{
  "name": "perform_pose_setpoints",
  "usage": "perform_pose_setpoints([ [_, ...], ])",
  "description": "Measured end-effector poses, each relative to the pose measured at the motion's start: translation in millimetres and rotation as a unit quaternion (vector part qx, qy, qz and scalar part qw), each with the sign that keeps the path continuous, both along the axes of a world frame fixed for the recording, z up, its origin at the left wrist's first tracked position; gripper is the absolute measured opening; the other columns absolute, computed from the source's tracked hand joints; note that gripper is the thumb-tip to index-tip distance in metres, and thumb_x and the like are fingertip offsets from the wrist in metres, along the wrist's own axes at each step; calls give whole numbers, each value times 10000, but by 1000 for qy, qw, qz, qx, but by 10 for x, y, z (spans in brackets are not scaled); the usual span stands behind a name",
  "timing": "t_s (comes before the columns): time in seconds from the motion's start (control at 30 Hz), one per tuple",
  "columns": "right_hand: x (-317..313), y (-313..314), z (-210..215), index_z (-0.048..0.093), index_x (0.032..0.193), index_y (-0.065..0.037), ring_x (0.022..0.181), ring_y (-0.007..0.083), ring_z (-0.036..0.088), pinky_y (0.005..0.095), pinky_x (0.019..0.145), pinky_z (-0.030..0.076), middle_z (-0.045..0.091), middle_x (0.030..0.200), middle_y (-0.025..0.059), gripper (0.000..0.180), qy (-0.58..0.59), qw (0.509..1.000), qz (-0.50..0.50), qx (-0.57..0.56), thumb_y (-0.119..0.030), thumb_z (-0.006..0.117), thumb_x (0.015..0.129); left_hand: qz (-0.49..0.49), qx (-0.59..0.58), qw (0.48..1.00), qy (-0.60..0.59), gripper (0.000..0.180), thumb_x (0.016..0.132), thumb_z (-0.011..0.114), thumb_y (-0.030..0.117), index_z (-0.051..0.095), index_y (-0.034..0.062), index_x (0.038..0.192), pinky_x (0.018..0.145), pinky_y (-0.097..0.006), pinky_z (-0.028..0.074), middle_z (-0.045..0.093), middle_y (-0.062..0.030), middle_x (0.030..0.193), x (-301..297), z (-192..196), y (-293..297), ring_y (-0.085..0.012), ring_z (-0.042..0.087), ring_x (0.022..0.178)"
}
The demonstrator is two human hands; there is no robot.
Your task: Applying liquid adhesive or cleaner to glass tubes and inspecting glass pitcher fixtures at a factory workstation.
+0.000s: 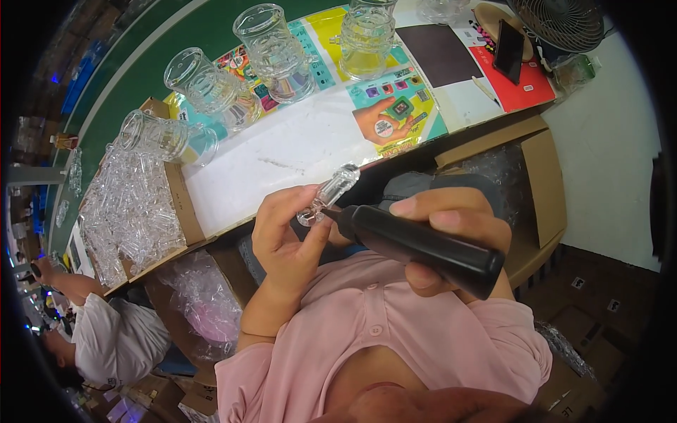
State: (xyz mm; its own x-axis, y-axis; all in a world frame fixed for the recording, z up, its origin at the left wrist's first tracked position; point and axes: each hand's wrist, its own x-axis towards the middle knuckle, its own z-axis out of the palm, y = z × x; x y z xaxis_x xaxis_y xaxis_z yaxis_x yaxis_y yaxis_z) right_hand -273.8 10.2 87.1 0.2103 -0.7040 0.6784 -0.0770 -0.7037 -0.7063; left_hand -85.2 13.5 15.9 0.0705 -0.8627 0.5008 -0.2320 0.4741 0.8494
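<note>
A green worktop (pixel 211 25) curves away on the far side, and nearer lies a table edge covered with a white sheet (pixel 240 183) and brightly printed card (pixel 431 116). Four clear vessels (pixel 284 70) stand or lean in a row along its far left part. At the left, a cardboard box (pixel 185 201) holds a heap of small clear pieces (pixel 130 215); beyond it, a co-worker in a white top (pixel 116 342) sits at the near left. Far right, I see a dark fan (pixel 560 27) and a black phone (pixel 508 53) over a red card (pixel 518 92).

In the middle, just off the table's near edge, the left hand (pixel 285 236) pinches a clear plastic piece (pixel 335 187) between thumb and fingers, holding it tilted. The right hand (pixel 462 229) wraps a black bottle (pixel 423 247), fingers above and below it. Its narrow nozzle (pixel 334 214) points left at the piece's lower end, seemingly touching, though from here I can't be sure.
</note>
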Motion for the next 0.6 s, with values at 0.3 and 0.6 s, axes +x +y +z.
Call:
perform_pose_setpoints([
  [0.3,-12,-70,-209,392,1044,-33,679,218,568,285,579,494,550,937,217,421,-32,992,-1,-121,-238,665,797,-159,201,909,328,555,773,594,-64,336,10,1258,856,-341,469,558,-206,1058,-82,125,54,-280,574,1008],
  [0.6,28,-188,-288,405,1011,30,609,253,570,281,441,460,552,888,269,448,-64,968,58,-235,-168,711,751,-158,252,895,333,497,786,649,78,348,12,1176,817,-378,505,581,-234,1013,-91,141,85,-299,620,901],
])
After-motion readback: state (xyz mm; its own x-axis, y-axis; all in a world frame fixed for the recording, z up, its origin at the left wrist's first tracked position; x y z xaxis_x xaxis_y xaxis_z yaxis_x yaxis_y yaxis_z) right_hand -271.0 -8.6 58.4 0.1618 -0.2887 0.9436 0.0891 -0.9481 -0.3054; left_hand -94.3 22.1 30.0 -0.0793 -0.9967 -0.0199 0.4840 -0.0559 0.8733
